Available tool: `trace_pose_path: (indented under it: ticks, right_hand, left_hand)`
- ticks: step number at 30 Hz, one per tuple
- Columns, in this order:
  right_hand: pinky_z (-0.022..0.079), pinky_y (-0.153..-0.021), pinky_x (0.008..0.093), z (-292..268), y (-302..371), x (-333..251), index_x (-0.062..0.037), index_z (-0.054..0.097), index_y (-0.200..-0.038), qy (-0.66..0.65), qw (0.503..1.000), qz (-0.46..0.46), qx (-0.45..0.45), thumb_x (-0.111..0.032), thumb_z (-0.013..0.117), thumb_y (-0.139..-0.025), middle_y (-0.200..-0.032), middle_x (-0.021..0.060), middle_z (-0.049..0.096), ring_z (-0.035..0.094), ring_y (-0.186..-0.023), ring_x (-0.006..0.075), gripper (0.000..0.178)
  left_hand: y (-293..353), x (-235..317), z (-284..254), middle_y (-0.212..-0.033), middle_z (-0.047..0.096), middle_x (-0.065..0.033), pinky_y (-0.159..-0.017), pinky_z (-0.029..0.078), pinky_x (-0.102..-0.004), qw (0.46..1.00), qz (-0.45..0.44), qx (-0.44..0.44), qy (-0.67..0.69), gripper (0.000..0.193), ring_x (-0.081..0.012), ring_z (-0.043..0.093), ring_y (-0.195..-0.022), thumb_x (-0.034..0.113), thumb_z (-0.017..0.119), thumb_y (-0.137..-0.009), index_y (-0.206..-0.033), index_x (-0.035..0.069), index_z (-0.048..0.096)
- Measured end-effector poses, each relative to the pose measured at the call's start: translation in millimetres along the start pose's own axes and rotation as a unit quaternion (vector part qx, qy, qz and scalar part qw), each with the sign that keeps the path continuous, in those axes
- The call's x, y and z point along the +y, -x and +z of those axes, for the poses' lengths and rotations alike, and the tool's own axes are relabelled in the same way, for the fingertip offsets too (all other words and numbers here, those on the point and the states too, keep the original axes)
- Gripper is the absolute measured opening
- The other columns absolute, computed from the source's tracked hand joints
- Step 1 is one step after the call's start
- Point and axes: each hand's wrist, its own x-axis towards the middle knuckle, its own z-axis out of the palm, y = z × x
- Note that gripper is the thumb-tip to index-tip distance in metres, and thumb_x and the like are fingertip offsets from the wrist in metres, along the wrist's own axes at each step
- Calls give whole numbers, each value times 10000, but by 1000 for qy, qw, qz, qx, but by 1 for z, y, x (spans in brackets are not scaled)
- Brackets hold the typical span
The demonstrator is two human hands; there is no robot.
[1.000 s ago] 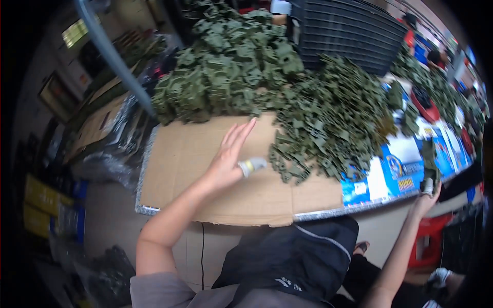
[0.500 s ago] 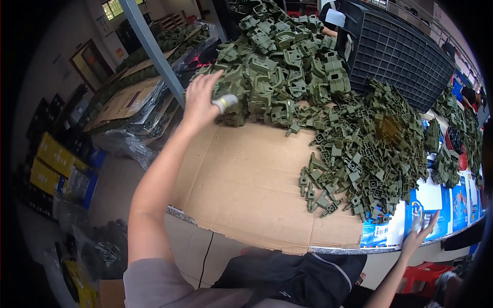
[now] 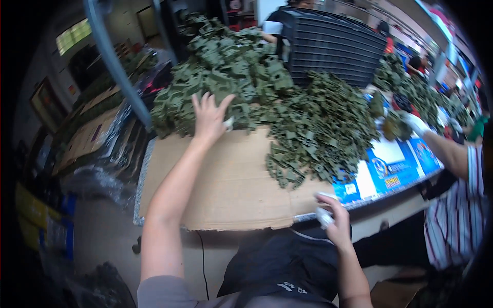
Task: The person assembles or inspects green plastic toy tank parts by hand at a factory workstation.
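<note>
My left hand (image 3: 209, 117) is stretched forward with its fingers spread and a pale wrap on the thumb. It is at the near edge of a heap of large olive-green plastic parts (image 3: 236, 66); whether the fingertips touch them is unclear. Nothing shows in its grasp. Beside the table's front edge, my right hand (image 3: 336, 220) has its fingers loosely bent and apart, with white wraps on the finger and thumb. No part is visible in it. A pile of smaller green plastic parts (image 3: 323, 128) lies to the right of the large ones, on the cardboard sheet (image 3: 221, 179).
A black plastic crate (image 3: 334, 46) stands tilted behind the piles. Blue printed sheets (image 3: 390, 164) cover the table's right side. There, a co-worker's gloved hand (image 3: 417, 124) and striped shirt (image 3: 454, 220) are close by. A grey metal post (image 3: 115, 66) rises at the left.
The view has turned to the right. My left hand is now lower against the large parts, and my right hand has come in from the far right to the table's front edge. A co-worker has appeared.
</note>
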Motion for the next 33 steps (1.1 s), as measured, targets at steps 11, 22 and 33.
trace_pose_path:
  ticks: [11, 22, 33]
  right_hand:
    - [324, -996, 403, 154, -140, -17, -39, 152, -1395, -94, 995, 31, -8, -266, 585, -820, -1320, 284, 345, 355, -1235, 382, 755]
    - [442, -811, 362, 142, -124, -19, -65, 353, -1273, -139, 988, 9, 70, -102, 634, -715, -1088, 222, 544, 548, -1001, 305, 626]
    - [346, -987, 390, 78, -65, -40, -75, 355, -1331, -114, 980, -86, -137, -103, 545, -742, -1237, 217, 470, 449, -1166, 345, 620]
  left_hand:
    - [141, 70, -20, -1224, 395, -218, -1002, 290, -509, 953, 6, -90, 289, 688, -401, 378, -1153, 164, 701, -672, -1255, 14, 368]
    - [134, 79, -43, -1366, 295, -171, -1014, 301, -378, 668, -321, -33, 670, 791, -272, 329, -1252, 59, 542, -826, -1423, 128, 28]
    - [205, 34, -84, -1220, 431, -233, -862, 467, -395, 343, -275, -231, 868, 645, -314, 533, -1026, 136, 603, -770, -1306, 1, 271]
